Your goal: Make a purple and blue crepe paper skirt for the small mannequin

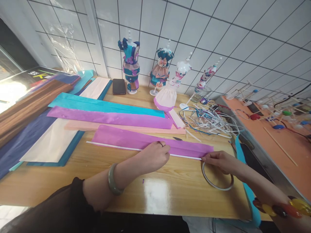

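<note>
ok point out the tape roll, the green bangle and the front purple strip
Tape roll [218,188], head view, lower rim
Green bangle [111,181], head view, outer band
Front purple strip [131,140], head view, left half

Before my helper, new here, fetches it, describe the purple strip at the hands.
On the wooden table, find the left hand and right hand. The purple strip there, unlike the purple sheet behind, has a white band along its near edge.
</note>
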Demonstrator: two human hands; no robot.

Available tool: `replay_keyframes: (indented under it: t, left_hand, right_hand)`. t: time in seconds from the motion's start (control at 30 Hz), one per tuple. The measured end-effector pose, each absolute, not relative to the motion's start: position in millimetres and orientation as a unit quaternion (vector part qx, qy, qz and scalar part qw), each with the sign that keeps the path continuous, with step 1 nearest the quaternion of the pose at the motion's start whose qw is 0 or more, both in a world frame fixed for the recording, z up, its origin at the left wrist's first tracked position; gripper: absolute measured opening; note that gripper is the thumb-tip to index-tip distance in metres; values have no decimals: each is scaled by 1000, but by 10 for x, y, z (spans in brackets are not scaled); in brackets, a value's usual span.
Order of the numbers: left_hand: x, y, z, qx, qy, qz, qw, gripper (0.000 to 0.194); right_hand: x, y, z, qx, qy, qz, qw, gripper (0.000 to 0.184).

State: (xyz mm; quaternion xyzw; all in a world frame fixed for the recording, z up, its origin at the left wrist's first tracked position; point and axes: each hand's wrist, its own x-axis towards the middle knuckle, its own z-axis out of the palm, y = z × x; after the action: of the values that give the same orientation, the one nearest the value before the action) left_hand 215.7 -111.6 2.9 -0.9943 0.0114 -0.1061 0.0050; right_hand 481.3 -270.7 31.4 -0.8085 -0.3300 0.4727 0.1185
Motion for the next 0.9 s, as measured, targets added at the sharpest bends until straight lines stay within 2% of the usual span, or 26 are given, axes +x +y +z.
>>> replay_keyframes:
  t: [0.53, 0.9]
  left_hand:
    - [2149, -1112, 26, -995, 10, -104, 9, 9]
    - [2144, -1108, 44, -994, 9, -110, 3, 12]
  right_hand:
    - [4743, -2638, 334, -832, -364, 410, 85, 38]
    - [4778, -2622, 289, -837, -369, 397, 73, 40]
